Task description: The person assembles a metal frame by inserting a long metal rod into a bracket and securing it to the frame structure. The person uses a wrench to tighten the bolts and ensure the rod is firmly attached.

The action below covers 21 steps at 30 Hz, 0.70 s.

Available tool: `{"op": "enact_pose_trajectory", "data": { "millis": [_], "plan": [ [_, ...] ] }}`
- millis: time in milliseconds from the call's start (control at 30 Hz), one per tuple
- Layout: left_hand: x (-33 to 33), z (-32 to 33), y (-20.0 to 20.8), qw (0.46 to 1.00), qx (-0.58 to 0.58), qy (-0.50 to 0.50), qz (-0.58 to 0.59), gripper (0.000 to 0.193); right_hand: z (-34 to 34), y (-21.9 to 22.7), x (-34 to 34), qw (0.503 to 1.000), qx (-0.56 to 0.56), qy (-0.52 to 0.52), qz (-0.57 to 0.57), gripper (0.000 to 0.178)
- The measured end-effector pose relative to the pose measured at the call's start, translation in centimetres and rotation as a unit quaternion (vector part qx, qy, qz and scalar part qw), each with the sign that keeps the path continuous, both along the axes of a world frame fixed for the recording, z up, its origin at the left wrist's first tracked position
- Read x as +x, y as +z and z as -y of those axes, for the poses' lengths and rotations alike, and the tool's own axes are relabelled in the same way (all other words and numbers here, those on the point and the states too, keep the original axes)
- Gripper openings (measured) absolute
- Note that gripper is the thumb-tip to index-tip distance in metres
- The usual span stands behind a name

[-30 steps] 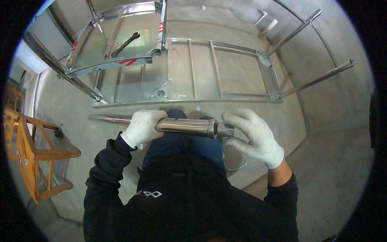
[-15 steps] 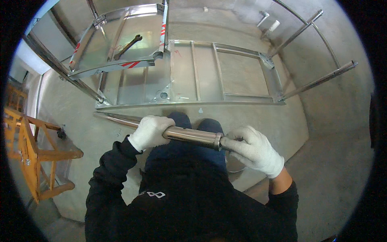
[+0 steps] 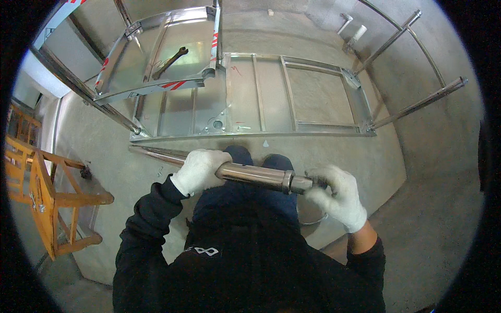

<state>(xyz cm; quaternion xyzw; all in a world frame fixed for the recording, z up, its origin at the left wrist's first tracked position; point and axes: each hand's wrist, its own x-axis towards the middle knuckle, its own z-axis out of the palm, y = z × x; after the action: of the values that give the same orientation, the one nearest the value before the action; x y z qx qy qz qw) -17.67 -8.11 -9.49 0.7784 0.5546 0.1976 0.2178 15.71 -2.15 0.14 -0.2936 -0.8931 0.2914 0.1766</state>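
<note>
A shiny metal tube (image 3: 253, 175) lies slantwise across in front of my body, its far end reaching down to the left. My left hand (image 3: 201, 171), in a white knit glove, is wrapped round its middle. At the right end, past a collar, sits a narrower metal end fitting (image 3: 300, 184) with a dark tip. Round that tip curl the fingers of my gloved right hand (image 3: 338, 199), somewhat smeared by motion. Beyond my knees stands an upturned steel frame (image 3: 250, 134) with a sheet panel, crossbars and tubular legs.
On a raised metal shelf panel (image 3: 135, 57) at the far left rests a dark wrench (image 3: 170, 63). A yellow wooden stool (image 3: 78, 199) lies on its side at left. Metal legs (image 3: 417, 107) jut up at right. White pipe stubs (image 3: 358, 34) stand by the back wall.
My right hand has shifted outward along the end fitting, so more of the fitting and its dark tip show. My left hand keeps its grip on the tube.
</note>
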Motion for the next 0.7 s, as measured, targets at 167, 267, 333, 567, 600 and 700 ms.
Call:
{"op": "enact_pose_trajectory", "data": {
  "millis": [167,267,333,567,600,700],
  "plan": [
    [0.2,0.0,0.6,0.999,-0.029,0.003,-0.028,0.034,0.0,0.1,-0.6,0.999,0.031,0.01,-0.012,0.048],
    [0.2,0.0,0.5,0.999,-0.025,-0.008,-0.019,0.028,-0.2,-0.5,-0.6,0.972,0.199,0.12,0.046,0.047],
    [0.3,0.1,0.1,0.999,-0.028,-0.011,-0.016,0.028,0.5,-0.8,-0.4,0.994,0.085,0.043,0.045,0.047],
    [0.2,0.0,0.0,0.999,-0.023,-0.013,-0.028,0.036,0.5,0.2,-0.7,0.998,0.042,0.017,0.045,0.051],
    [0.1,-0.1,0.1,0.999,-0.027,-0.005,-0.028,0.036,0.2,0.1,-0.4,0.994,0.081,0.047,0.051,0.052],
    [0.2,-0.4,-0.1,0.999,-0.026,0.003,-0.023,0.036,0.3,-0.4,-0.2,0.997,0.072,0.021,0.035,0.049]
  ]
}}
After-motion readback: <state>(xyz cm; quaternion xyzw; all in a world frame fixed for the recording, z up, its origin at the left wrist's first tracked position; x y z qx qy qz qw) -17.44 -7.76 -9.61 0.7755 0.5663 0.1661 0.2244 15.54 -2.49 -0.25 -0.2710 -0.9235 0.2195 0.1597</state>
